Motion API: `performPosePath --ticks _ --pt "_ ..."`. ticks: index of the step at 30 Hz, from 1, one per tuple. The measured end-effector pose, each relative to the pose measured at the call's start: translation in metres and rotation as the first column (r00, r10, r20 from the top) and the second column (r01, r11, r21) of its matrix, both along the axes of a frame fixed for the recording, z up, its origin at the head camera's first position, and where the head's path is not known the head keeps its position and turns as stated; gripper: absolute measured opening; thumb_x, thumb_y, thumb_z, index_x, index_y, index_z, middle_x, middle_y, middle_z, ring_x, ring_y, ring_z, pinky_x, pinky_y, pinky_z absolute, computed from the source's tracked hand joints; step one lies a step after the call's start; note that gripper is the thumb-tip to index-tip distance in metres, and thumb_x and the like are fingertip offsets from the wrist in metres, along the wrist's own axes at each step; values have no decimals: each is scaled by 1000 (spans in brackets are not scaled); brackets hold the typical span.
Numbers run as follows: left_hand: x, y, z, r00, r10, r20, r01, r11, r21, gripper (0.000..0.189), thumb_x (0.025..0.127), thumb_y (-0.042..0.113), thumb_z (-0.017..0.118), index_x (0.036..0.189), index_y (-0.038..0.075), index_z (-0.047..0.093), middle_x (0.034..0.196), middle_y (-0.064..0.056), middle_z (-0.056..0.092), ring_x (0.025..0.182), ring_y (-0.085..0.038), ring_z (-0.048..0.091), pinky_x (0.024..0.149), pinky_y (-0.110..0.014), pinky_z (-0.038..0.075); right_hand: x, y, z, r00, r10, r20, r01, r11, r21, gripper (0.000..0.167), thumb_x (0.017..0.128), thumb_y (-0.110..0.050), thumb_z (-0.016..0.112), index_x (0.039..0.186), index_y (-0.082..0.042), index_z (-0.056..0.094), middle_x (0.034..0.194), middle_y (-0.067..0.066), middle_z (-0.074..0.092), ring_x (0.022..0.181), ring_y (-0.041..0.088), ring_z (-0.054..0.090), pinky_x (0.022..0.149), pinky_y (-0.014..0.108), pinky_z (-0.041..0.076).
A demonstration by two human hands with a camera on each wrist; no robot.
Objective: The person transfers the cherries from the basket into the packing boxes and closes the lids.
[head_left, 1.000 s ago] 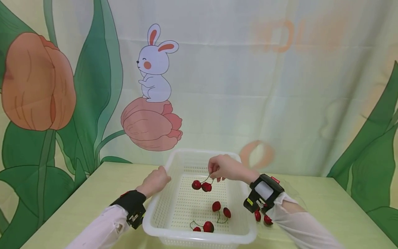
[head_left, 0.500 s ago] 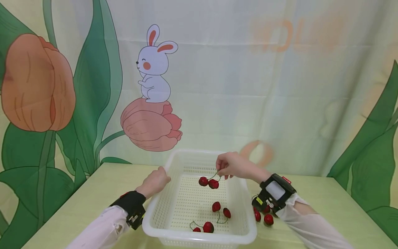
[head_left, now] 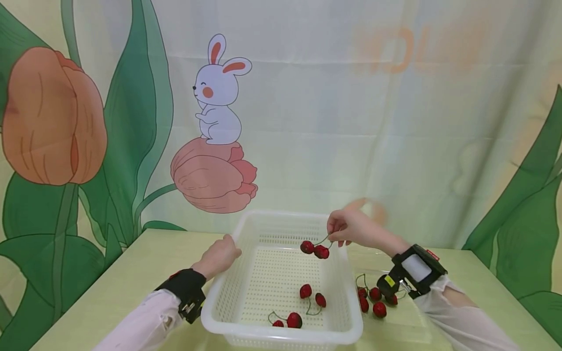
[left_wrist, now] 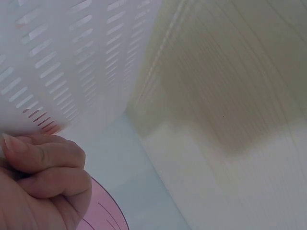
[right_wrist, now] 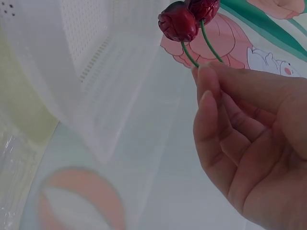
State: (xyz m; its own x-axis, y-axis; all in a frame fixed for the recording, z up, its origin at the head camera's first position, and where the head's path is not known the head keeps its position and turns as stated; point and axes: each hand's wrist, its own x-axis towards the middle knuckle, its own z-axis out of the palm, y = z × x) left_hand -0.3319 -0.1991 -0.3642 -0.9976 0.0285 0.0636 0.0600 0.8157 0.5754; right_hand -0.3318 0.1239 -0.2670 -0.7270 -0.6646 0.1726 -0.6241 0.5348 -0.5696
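My left hand (head_left: 218, 257) grips the left rim of a white perforated plastic basket (head_left: 325, 336); in the left wrist view the curled fingers (left_wrist: 57, 155) sit at the basket's slotted wall. Over the right rim, my right hand (head_left: 357, 229) pinches the green stems of a pair of dark red cherries (head_left: 322, 251). They dangle above the basket's inside, touching nothing below. The right wrist view shows thumb and fingertips on the stems, with both cherries (right_wrist: 178, 23) beyond. Inside the basket lie a joined pair of cherries (head_left: 306, 291) and another pair (head_left: 294, 320), partly hidden by the front rim.
Right of the basket, several more stemmed cherries (head_left: 379, 309) lie on a clear plastic tray (head_left: 410, 321), partly behind the right wrist camera. A pale yellow table (head_left: 171, 258) bears everything. Behind it hangs a curtain (head_left: 307, 122) printed with a rabbit and tulips.
My right hand has moved right and slightly up with the pair of cherries, from mid-basket to the right rim. More cherries on the tray have come into sight. My left hand stays put.
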Motion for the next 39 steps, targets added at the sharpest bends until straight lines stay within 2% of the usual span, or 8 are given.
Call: performPosePath --ticks 7,12,18,26,31,39 --pt "-1 0 0 1000 -3 -3 3 1000 -13 33 88 12 49 106 -13 37 79 -15 47 64 -23 52 55 -35 45 -3 18 0 1000 -8 -21 7 999 -33 11 81 3 62 81 -2 53 69 5 58 57 24 57 50 35 46" --pt "-1 0 0 1000 -4 -2 4 1000 -24 33 88 13 50 105 -13 37 79 -15 47 65 -23 51 56 -35 44 -2 29 0 1000 -6 -30 4 999 -53 13 81 3 63 80 -4 53 69 3 58 56 22 56 50 37 46" --pt "0 1 1 1000 -6 -5 6 999 -32 33 88 13 50 105 -13 37 78 -14 46 65 -23 50 56 -35 44 -1 44 4 999 -41 -31 40 999 -36 11 82 1 63 81 -2 52 69 2 58 56 22 56 50 33 46" --pt "1 1 2 1000 -3 4 3 1000 -10 34 89 13 50 107 -13 36 80 -15 47 65 -23 52 56 -35 45 -2 63 4 995 -98 -18 98 995 -17 11 82 0 63 83 -2 52 70 2 59 57 20 57 52 35 47" --pt "0 1 1 1000 -7 -4 7 1000 -19 34 89 13 50 107 -13 37 79 -15 46 65 -23 51 56 -35 44 -2 73 3 994 -111 -7 111 994 -23 12 82 0 63 83 -4 51 71 3 60 58 21 57 54 38 47" --pt "2 2 2 1000 -2 -2 2 999 -33 33 90 13 50 106 -12 37 78 -14 46 64 -23 51 55 -34 44 1 90 -1 993 -117 -7 117 993 12 11 82 -1 63 83 -3 52 69 3 58 58 21 56 51 32 45"
